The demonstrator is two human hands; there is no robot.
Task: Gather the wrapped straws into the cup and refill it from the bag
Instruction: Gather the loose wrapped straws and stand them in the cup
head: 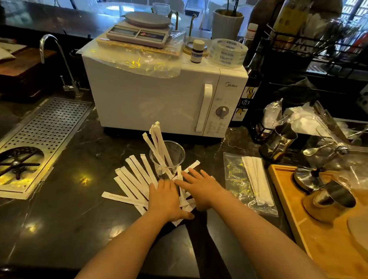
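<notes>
I have both hands flat and unclenched on the counter (73,230), palms down on the scattered straws (132,180). My left hand (167,200) presses the middle of the fan; my right hand (203,188) lies just beside it, fingers spread over the straws near the cup (168,159). The cup stands just behind my hands, before the microwave (151,97), with a few straws upright in it. The bag (242,184) lies to the right, beside the tray (300,231).

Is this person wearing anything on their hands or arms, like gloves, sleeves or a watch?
Nothing shows. The left hand and right hand are bare, with no gloves, rings or watch visible, and both forearms are uncovered right down to the bottom edge of the picture, with no sleeve in view.
</notes>
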